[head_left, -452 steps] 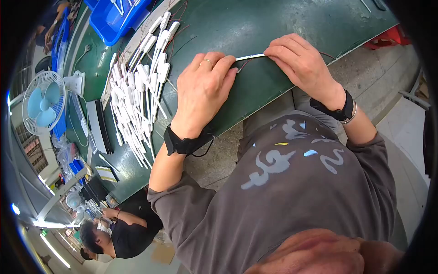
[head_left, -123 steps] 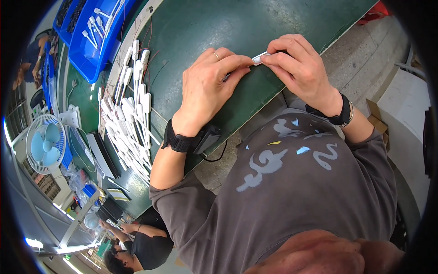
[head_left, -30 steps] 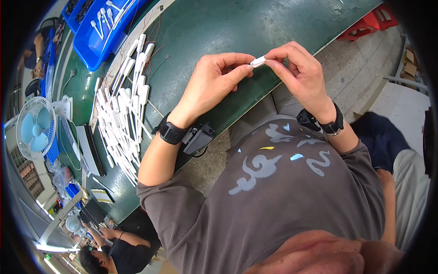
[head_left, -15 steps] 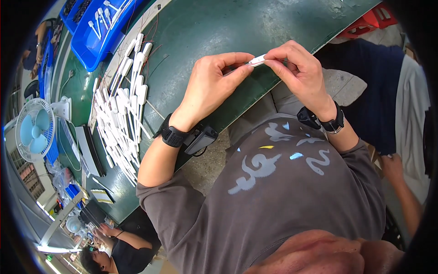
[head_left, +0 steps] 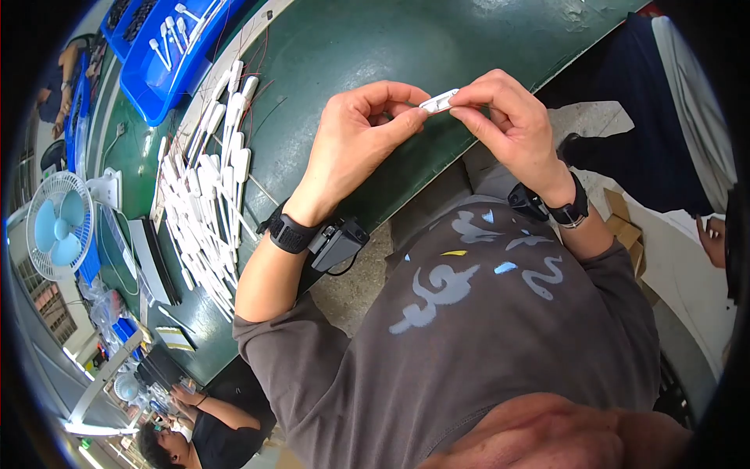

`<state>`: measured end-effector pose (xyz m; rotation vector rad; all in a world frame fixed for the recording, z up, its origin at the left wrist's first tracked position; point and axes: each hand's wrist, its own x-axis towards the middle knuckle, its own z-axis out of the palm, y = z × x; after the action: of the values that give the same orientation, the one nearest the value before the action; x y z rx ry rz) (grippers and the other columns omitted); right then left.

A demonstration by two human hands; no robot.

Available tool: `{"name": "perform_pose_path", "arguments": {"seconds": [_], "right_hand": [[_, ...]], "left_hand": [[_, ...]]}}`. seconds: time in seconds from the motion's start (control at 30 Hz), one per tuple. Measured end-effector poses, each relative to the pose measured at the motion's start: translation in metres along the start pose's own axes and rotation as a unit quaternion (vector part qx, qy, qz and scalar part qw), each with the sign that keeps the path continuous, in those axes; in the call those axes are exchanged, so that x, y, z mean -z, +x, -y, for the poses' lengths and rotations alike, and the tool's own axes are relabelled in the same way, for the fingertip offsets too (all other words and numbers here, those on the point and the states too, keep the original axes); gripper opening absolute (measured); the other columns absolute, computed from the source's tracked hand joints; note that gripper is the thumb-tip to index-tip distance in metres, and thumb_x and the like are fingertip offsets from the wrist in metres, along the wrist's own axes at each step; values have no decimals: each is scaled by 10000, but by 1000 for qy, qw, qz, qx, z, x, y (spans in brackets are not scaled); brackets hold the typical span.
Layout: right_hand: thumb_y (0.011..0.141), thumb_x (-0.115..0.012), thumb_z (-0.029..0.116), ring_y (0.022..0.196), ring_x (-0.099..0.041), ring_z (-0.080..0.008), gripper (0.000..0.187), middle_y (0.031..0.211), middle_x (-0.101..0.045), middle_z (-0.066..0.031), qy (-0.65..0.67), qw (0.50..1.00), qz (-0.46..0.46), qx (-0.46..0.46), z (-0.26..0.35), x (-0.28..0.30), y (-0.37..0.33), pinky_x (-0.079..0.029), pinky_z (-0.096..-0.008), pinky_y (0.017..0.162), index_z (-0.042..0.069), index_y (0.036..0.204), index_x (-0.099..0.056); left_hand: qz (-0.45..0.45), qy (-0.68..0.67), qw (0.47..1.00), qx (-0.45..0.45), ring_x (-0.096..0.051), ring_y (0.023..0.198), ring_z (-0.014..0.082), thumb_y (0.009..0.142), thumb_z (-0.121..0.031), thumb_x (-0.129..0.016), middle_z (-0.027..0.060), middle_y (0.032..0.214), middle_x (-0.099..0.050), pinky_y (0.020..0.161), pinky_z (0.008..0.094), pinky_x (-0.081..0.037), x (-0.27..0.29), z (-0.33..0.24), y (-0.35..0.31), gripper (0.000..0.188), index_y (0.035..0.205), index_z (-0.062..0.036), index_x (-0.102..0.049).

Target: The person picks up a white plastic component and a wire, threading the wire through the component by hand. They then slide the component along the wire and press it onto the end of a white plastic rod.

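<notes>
A small white plastic casing (head_left: 439,101), long and narrow with a hollow in its upper side, is held over the green table near its front edge. The fingertips and thumb of my left hand (head_left: 353,141) pinch its left end. My right hand (head_left: 508,117) pinches the right end between thumb and fingers. What lies inside the hollow is too small to make out. To the left of my left hand lies a heap of white plastic sticks (head_left: 205,207) with broad heads, and thin dark red wires (head_left: 266,87) trail from its far end.
At the far left a blue bin (head_left: 139,87) holds several white pieces. A white fan with blue blades (head_left: 61,227) stands beyond the heap. One person (head_left: 223,422) sits at lower left; another, in dark clothing (head_left: 664,156), is close on my right. The table's edge (head_left: 437,177) runs before me.
The casing has turned so that its hollow side shows, and my left hand has shifted slightly left. The person on the right has moved, and the red stool there is now mostly covered.
</notes>
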<state>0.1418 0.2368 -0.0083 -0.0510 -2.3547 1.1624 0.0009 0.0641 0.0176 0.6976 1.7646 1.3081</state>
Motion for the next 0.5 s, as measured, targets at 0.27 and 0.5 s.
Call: {"name": "perform_pose_path", "arguments": {"seconds": [0.27, 0.5], "right_hand": [[906, -692, 47, 580, -335, 28, 206, 833, -548, 64, 122, 977, 8, -175, 4, 1, -1, -254, -171, 513, 48, 1105, -637], [940, -656, 74, 593, -344, 26, 192, 876, -585, 68, 97, 975, 84, -181, 4, 5, 14, -276, -169, 521, 21, 1123, -635]], "left_hand": [[-11, -5, 1000, -1, -507, 643, -2, 870, -125, -690, -59, 735, -641, 579, 181, -401, 0, 3, 0, 200, 1026, -1, -714], [-22, 14, 999, -41, -516, 647, 14, 868, -130, -681, -55, 713, -623, 574, 199, -407, 4, 7, 2, 195, 1014, -4, -711]]}}
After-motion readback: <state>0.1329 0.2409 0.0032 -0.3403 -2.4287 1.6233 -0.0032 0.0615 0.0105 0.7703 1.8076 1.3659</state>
